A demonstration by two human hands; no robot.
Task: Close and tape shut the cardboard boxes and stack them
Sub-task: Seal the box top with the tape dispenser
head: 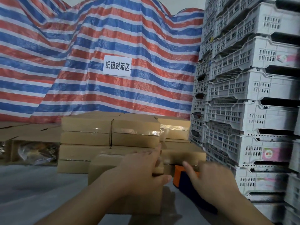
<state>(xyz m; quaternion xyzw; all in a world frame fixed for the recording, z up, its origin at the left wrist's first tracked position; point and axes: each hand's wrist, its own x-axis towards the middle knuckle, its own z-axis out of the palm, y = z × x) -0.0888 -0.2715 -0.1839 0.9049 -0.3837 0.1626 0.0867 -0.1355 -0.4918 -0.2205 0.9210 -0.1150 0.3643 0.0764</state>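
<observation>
A closed cardboard box stands in front of me on the grey surface. My left hand grips its upper right corner, thumb on the near side. My right hand holds an orange and dark blue tape dispenser against the right side of that box, index finger stretched out; the hand is blurred. Behind it rises a stack of taped boxes, and another taped box lies at the right.
White plastic crates tower at the right, close to my right hand. Open boxes with bagged contents sit at the left. A red, white and blue striped tarp with a paper sign hangs behind.
</observation>
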